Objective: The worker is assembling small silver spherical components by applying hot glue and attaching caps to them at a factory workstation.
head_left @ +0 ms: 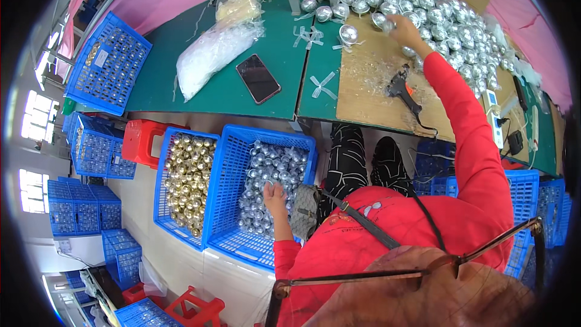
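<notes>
My left hand (275, 198) is over a blue plastic basket (233, 245) partly filled with silver balls (257, 184). Its fingers look slightly apart, and no ball shows between them. Reaching forward across the worktable, my right hand (405, 31) has its fingers closed around a silver ball (388, 25) at the near edge of a large heap of silver balls (448, 33). One separate silver ball (348, 34) with a clear ribbon sits left of that hand. A black glue gun (402, 89) lies on the brown board (369, 94) nearer to me.
Clear ribbon bows (324, 86) and a dark phone (258, 79) lie on the green tabletop (281, 30), beside a bag of white material (218, 54). A basket of gold balls (189, 175) adjoins the silver one. Red stools (142, 142), stacked blue baskets (100, 148) and a power strip (493, 121) stand around.
</notes>
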{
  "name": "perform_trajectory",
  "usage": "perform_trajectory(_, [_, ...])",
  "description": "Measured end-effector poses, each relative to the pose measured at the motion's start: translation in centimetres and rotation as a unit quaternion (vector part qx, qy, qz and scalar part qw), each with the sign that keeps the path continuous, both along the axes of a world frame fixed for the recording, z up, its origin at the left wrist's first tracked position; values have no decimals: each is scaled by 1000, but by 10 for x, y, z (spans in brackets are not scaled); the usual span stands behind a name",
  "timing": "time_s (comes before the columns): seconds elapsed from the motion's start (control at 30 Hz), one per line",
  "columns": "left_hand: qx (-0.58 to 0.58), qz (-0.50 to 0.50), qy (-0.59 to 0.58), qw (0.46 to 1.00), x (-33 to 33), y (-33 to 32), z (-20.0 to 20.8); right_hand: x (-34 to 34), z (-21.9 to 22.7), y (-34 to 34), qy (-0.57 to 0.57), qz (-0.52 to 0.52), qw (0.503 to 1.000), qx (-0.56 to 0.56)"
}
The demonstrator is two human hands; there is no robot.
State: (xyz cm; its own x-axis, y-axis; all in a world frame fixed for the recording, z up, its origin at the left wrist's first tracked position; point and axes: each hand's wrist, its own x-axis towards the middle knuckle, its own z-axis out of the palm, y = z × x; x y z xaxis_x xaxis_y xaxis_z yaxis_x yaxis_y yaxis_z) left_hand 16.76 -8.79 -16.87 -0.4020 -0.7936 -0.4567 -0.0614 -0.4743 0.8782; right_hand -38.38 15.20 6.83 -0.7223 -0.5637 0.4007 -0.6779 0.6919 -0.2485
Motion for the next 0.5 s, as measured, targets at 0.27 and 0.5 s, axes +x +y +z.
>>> perform_trajectory(0.27, [-116,-141,132,974,-84,29,117,72,18,20,-579,96,639,-497])
perform_trajectory(0.5, [-231,-249,258,904,-159,66,197,172,8,-6,-588,130,681,-417])
